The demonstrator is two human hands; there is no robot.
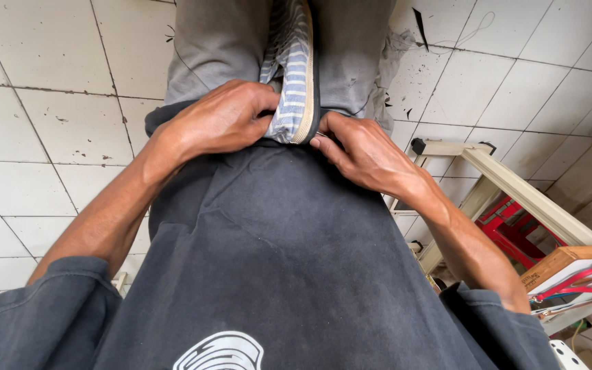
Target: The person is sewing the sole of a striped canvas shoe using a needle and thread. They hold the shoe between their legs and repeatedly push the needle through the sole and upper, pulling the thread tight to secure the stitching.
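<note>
Striped cloth, one piece, gripped by two hands: left hand, right hand.

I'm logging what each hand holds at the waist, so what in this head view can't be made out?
- Left hand: fingertips tucked behind the striped cloth, so its grip is hidden.
- Right hand: the small thing at its fingertips is too small to tell.
- Grey trousers: cut off by the top edge.
- Wooden frame: lower part hidden behind the right forearm.

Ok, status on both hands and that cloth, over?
Left hand closed on blue-and-white striped cloth. Right hand pinching grey trousers' waistband beside it. Dark shirt hem below; nothing blocking.
</note>
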